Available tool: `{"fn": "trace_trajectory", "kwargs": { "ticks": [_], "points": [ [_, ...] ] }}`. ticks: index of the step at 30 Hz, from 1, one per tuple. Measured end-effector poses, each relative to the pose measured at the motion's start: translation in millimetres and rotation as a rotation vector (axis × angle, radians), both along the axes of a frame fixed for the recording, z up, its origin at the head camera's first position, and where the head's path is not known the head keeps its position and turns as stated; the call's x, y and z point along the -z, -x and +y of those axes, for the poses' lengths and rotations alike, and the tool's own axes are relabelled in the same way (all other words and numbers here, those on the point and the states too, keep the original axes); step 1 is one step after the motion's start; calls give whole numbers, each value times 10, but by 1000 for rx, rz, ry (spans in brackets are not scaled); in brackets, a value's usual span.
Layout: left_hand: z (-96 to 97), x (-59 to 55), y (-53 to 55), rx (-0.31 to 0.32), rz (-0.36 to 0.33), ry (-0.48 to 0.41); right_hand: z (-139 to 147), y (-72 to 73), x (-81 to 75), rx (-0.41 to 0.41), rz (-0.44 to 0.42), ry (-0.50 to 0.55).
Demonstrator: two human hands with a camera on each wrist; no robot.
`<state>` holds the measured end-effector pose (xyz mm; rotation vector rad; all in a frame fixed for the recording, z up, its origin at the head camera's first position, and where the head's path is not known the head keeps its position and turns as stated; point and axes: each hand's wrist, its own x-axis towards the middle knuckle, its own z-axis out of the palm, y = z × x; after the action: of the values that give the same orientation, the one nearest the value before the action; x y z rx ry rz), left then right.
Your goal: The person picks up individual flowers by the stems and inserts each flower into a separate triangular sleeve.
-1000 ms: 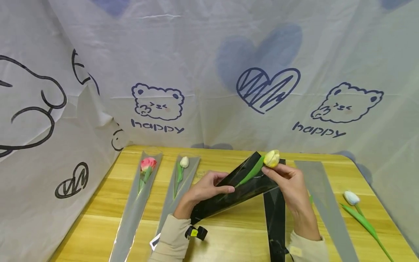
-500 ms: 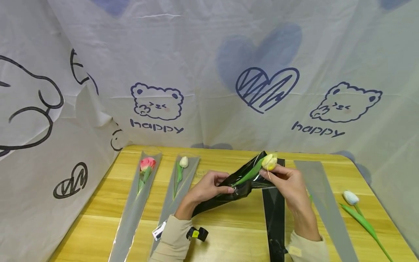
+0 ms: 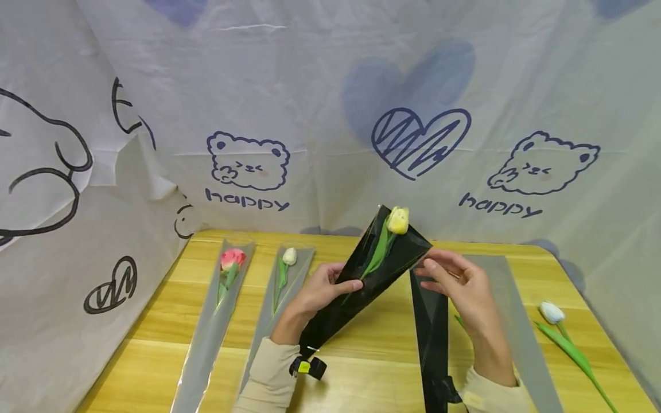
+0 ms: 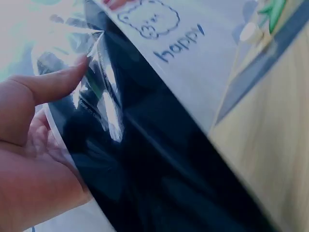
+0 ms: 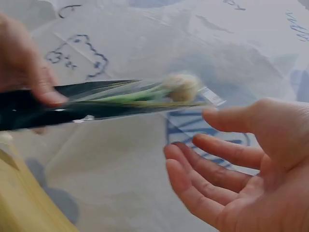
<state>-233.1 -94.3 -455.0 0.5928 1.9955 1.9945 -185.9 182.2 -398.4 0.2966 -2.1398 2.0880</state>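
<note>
My left hand (image 3: 320, 292) grips a black flower sleeve (image 3: 335, 315) with a clear front, thumb across the front and fingers behind. A yellow tulip (image 3: 398, 220) with a green leaf lies in the sleeve, its bloom at the wide upper end. The sleeve is tilted up to the right, raised over the table. My right hand (image 3: 467, 292) is beside the sleeve's upper right corner, fingers loosely bent. In the right wrist view its thumb (image 5: 231, 120) is close to the sleeve's end and nothing is between the fingers. The left wrist view shows the black sleeve (image 4: 149, 140) under the left thumb.
On the wooden table (image 3: 382, 367), grey sleeves hold a pink flower (image 3: 233, 259) and a white tulip (image 3: 290, 256) at left. Another black sleeve (image 3: 431, 332) and a grey sleeve (image 3: 521, 321) lie right of centre. A loose white tulip (image 3: 552, 312) lies far right. A printed cloth stands behind.
The right hand has let go of the yellow tulip's bloom and moved slightly right. The left hand has tipped the black sleeve more upright, and the bloom has moved up and left.
</note>
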Motion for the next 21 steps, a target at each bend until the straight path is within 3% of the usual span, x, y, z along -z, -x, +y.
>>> {"fn": "trace_trajectory", "kwargs": {
  "ticks": [5, 10, 12, 16, 21],
  "points": [
    [34, -81, -49, 28, -46, -87, -262, 42, 85, -15, 74, -132],
    [57, -121, -73, 101, -48, -156, -402, 50, 112, 143, 189, -95],
    [69, -128, -77, 102, -45, -164, -419, 49, 107, 203, 229, -69],
    [107, -135, -89, 33, -22, -157, -437, 57, 100, 241, 297, -83],
    [142, -135, -98, -158, -23, -164, -449, 69, 120, 119, 269, -146]
  ]
}}
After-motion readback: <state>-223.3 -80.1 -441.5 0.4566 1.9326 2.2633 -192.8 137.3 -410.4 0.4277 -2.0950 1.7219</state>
